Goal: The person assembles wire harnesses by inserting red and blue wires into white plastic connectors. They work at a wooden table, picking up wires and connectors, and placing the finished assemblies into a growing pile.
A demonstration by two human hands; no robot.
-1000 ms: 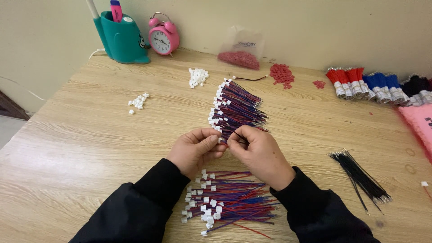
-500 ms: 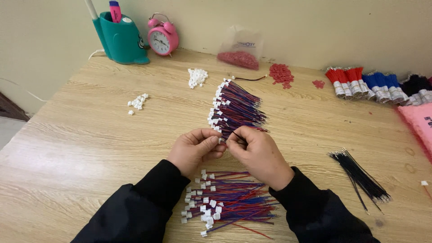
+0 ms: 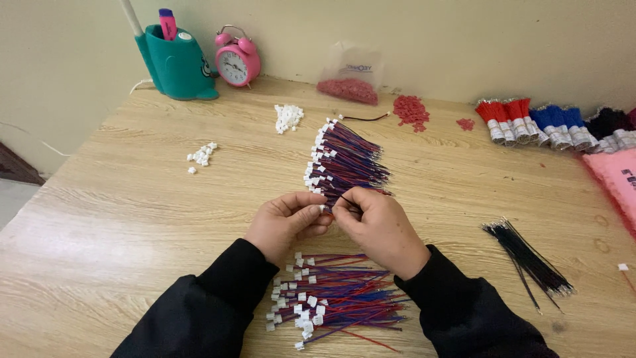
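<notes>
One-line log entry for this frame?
left hand: pinches white connector | right hand: pinches thin wire | wired-connector pile behind

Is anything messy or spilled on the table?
A little. Some small red plastic pieces lie loose on the wooden table, outside the clear plastic bag of red pieces. A few small white plastic connectors are scattered too. The tidy fan of red and blue wires looks neat.

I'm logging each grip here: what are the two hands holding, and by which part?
The left hand pinches a small white connector at its fingers; the right hand pinches a thin dark wire close to that connector. Whether they are already joined cannot be told.
</notes>
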